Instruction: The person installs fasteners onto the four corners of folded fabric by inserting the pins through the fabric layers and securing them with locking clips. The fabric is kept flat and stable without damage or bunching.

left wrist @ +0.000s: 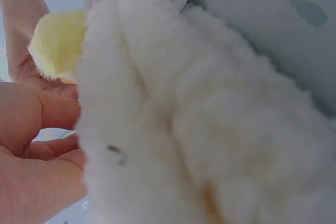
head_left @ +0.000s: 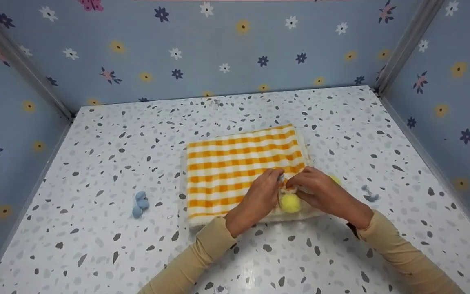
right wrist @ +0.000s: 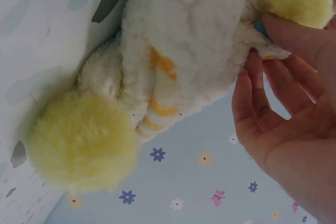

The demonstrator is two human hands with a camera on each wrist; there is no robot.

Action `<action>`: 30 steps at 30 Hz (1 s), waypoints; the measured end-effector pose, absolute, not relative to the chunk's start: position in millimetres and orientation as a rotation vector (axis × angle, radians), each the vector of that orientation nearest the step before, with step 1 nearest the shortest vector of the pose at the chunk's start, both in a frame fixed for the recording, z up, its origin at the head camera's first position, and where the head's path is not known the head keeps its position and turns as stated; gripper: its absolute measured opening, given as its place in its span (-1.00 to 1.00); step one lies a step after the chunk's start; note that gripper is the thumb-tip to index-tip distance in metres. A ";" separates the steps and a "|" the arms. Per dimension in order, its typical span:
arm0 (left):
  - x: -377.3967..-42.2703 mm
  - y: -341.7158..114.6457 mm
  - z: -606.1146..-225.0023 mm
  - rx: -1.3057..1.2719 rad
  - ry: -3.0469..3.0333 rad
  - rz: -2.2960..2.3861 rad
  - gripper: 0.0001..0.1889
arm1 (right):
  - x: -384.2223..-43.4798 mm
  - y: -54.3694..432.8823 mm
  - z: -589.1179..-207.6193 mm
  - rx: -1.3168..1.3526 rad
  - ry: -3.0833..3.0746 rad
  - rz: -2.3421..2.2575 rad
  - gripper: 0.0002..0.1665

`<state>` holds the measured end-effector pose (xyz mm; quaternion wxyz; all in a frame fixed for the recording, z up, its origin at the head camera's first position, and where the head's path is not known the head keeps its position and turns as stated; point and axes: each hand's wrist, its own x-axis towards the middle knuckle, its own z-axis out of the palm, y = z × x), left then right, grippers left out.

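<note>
Checked blanket [head_left: 227, 173], orange and white with a fleecy white underside, lies folded mid-counter, and both hands are on it! Scanning from the left: a little cluster of blue rounded pieces [head_left: 140, 205] sits on the speckled counter [head_left: 96, 171], well apart from the cloth. Across to the blanket's near right corner, and the left hand [head_left: 258, 198] has its fingers curled, pinching the fabric. Right beside it, a fluffy yellow pom-pom [head_left: 290, 203] hangs between the two hands. Now the right hand [head_left: 322, 191], thumb and fingers narrowed on a fleecy edge, a scrap of blue [right wrist: 260, 28] showing at the thumb tip. Just past it peeks a second yellow pom-pom [head_left: 335, 179], and farther right, small grey-blue pieces [head_left: 370, 196] on the counter.
</note>
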<state>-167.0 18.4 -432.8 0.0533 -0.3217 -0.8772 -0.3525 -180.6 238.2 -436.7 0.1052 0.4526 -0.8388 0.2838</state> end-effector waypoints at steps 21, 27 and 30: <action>-167.8 14.5 -433.8 -1.052 -2.668 -1.206 -0.79 | -178.5 236.2 -437.2 1.320 -2.427 0.842 -0.57; -165.8 17.3 -434.7 -1.077 -2.636 -1.149 -0.77 | -178.7 236.3 -438.1 1.273 -2.476 0.872 -0.64; -165.3 18.6 -434.4 -1.116 -2.601 -1.152 -0.76 | -179.1 236.9 -438.4 1.248 -2.490 0.914 -0.64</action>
